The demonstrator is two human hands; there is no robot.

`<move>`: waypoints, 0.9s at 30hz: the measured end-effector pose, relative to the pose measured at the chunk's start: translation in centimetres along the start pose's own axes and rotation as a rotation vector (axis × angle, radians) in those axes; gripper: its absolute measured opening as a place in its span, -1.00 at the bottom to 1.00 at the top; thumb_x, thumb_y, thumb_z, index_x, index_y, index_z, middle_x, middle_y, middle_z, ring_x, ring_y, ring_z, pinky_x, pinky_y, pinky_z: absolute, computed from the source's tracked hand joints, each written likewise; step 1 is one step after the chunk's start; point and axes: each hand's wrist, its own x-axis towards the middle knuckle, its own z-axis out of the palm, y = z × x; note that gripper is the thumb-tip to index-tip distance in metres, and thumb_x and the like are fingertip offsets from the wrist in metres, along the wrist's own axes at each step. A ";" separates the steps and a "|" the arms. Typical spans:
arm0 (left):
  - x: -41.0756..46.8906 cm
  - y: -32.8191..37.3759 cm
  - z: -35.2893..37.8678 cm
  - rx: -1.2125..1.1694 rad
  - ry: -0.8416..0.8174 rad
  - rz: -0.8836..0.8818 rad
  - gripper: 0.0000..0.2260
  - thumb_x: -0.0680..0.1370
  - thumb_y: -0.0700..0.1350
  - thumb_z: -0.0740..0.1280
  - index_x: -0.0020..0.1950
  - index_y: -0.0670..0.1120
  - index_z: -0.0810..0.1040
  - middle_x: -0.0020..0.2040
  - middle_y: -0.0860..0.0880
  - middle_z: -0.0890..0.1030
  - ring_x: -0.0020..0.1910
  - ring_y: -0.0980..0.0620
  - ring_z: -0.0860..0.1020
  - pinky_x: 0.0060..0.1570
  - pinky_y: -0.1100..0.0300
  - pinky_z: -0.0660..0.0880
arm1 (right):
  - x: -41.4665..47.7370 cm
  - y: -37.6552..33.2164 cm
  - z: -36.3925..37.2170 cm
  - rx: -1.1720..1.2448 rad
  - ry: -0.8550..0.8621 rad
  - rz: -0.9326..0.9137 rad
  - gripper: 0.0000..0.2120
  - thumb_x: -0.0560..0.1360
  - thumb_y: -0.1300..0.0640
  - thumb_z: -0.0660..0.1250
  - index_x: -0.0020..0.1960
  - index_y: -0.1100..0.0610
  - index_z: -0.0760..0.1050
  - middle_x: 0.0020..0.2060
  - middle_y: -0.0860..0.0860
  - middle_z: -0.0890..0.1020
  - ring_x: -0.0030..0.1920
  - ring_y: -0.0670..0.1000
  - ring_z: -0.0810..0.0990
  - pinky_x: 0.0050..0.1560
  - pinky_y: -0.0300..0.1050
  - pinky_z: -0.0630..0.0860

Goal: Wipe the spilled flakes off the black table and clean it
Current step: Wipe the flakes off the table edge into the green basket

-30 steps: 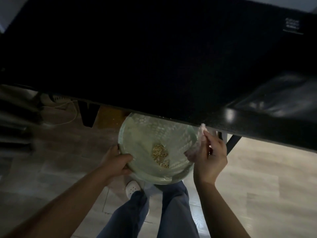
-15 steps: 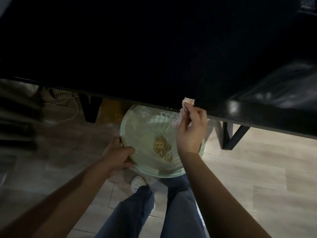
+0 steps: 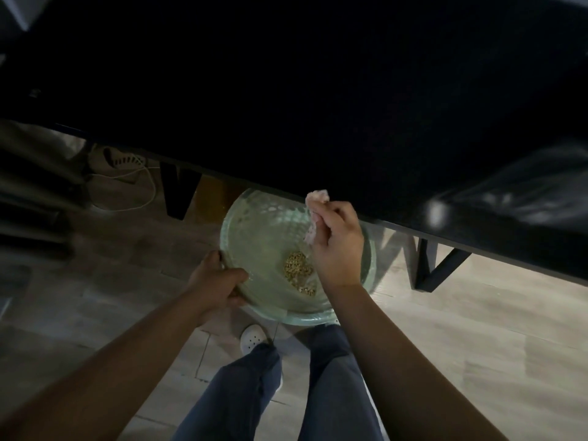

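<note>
Grips the bowl [image 3: 264,237] by its near-left rim with the left hand [image 3: 216,281], fingers curled round the edge. Pinches a crumpled pale cloth [image 3: 316,197] in the right hand [image 3: 337,246], above the bowl's far side and right at the edge of the table [image 3: 318,106]. Finds the flakes [image 3: 297,272] heaped in the bottom of the bowl, just beside the right wrist. Shows none on the tabletop, though it is too dark there to be sure.

For the sweep that likely comes next:
- Tuck the bowl's far rim under the table lip, so nothing falls past it to the floor [image 3: 477,345].
- Spread the cloth flatter before wiping, since a tight wad would probably skip crumbs.
- Pull every stroke toward the edge, over the bowl.
- Hold the bowl near level, to avoid tipping out the heap.
- Shake the cloth out over the bowl.
</note>
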 end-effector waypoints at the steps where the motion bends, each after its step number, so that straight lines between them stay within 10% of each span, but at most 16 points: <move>1: 0.0 0.0 -0.1 0.006 0.000 -0.001 -0.63 0.47 -0.29 0.36 0.22 -0.06 0.37 0.17 -0.14 0.52 -0.02 -0.20 0.62 -0.16 -0.14 0.62 | -0.2 0.0 0.1 -0.012 -0.044 -0.011 -0.76 0.55 0.34 0.31 0.16 0.17 0.64 -0.03 -0.09 0.50 -0.03 -0.12 0.52 0.05 -0.41 0.45; 7: -0.2 -0.3 -0.6 0.019 0.004 -0.017 -0.62 0.48 -0.27 0.36 0.22 -0.04 0.35 0.19 -0.15 0.50 -0.03 -0.19 0.61 -0.15 -0.10 0.62 | -1.8 -0.2 -0.4 -0.078 -0.226 0.110 -0.79 0.54 0.31 0.33 0.11 0.17 0.66 -0.05 -0.03 0.57 -0.12 -0.25 0.43 -0.06 -0.59 0.33; 18: -1.0 -0.1 -0.7 0.023 -0.005 -0.006 -0.55 0.48 -0.25 0.37 0.33 -0.07 0.34 0.21 -0.12 0.49 -0.01 -0.18 0.61 -0.16 -0.05 0.62 | -0.5 -1.4 -4.4 -0.086 0.306 0.151 -0.77 0.57 0.29 0.29 0.18 0.17 0.62 -0.03 -0.05 0.47 -0.12 -0.17 0.48 -0.07 -0.45 0.43; 27: -0.6 -0.2 -1.0 0.002 0.004 -0.023 -0.54 0.47 -0.25 0.38 0.33 -0.06 0.35 0.23 -0.14 0.49 0.03 -0.20 0.60 -0.19 -0.04 0.63 | 1.3 -1.6 0.6 -0.043 0.108 0.054 -0.74 0.58 0.28 0.25 0.21 0.18 0.60 0.01 -0.04 0.44 -0.02 -0.06 0.49 0.06 -0.44 0.40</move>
